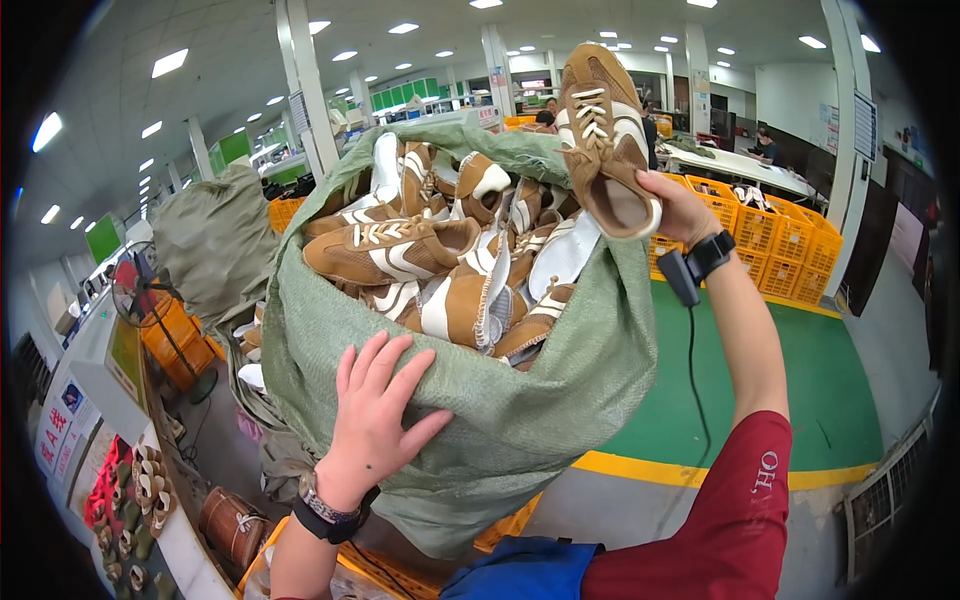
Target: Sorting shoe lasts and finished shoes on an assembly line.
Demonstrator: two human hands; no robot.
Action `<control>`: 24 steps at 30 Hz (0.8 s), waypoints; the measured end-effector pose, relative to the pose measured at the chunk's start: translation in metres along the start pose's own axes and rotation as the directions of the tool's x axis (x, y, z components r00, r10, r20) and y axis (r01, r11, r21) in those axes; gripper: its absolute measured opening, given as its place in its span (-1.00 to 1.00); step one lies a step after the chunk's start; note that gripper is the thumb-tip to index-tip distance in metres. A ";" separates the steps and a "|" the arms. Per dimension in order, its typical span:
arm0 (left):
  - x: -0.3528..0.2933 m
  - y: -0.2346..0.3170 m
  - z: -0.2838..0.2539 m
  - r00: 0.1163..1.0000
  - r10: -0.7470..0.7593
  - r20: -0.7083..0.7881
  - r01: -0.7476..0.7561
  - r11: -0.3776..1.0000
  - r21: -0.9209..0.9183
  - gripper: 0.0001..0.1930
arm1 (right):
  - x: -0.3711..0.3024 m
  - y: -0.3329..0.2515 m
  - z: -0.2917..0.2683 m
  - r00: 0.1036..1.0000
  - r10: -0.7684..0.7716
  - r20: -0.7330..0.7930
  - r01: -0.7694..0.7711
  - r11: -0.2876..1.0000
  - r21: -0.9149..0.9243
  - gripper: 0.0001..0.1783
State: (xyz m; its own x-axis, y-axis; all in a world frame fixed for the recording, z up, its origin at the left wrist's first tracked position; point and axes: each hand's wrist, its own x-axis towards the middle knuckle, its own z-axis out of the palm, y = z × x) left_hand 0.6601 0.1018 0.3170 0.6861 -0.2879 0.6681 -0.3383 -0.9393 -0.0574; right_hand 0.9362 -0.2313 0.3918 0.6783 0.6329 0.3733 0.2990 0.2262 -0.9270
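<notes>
My right hand (677,208) grips a brown and white lace-up shoe upper (603,135) by its heel end, held up at the right rim of a big green woven sack (480,410). The sack's mouth gapes, and inside lies a heap of similar brown and white shoe uppers (392,248), some showing pale linings. My left hand (385,405) rests flat on the sack's near side with its fingers spread, holding nothing. A black band with a small black box and a hanging cable is on my right wrist.
Stacked orange crates (790,238) stand at the right beyond a green floor area (770,370) edged in yellow. Another full sack (215,235) is at the left, near a standing fan (165,320). Small shoes (150,490) line a counter at lower left. People sit farther back.
</notes>
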 end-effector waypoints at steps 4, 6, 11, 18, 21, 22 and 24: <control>0.004 -0.009 0.003 0.990 -0.024 -0.139 -0.020 0.953 -0.302 -0.47 | -0.004 0.024 0.051 0.971 -0.084 0.224 -0.026 0.894 0.447 -0.33; 0.008 -0.003 -0.005 0.978 -0.104 -0.183 0.024 0.919 -0.394 -0.53 | -0.004 0.026 0.085 0.957 -0.045 0.288 -0.113 0.854 0.509 -0.31; 0.010 0.005 -0.018 0.992 -0.071 -0.100 0.021 0.905 -0.425 -0.51 | -0.006 0.004 0.137 0.947 -0.046 0.317 -0.077 0.928 0.365 -0.46; 0.031 0.009 -0.011 0.983 0.122 -0.136 -0.109 0.989 0.097 -0.36 | 0.078 -0.001 0.071 0.812 -0.559 -0.167 0.089 0.401 -0.912 -0.47; 0.027 0.010 -0.006 0.985 0.161 0.064 -0.160 0.987 -0.024 -0.53 | 0.093 0.058 0.050 0.994 -0.024 -0.109 -0.111 -0.071 -0.991 -0.34; 0.025 0.011 -0.005 0.984 0.170 0.061 -0.169 0.985 -0.029 -0.53 | 0.088 0.081 0.044 0.984 -0.139 -0.107 -0.100 0.058 -0.993 -0.30; 0.012 0.017 -0.007 0.943 0.324 0.072 -0.329 0.941 0.078 -0.70 | 0.082 0.075 0.025 0.996 -0.053 -0.071 -0.072 -0.026 -0.997 -0.28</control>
State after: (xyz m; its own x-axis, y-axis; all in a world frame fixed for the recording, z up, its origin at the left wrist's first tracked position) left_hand 0.6577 0.0837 0.3293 0.5839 -0.5896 0.5580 -0.4941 -0.8035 -0.3321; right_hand 0.9972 -0.1439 0.3520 0.7075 0.5660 0.4232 0.6124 -0.7899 0.0325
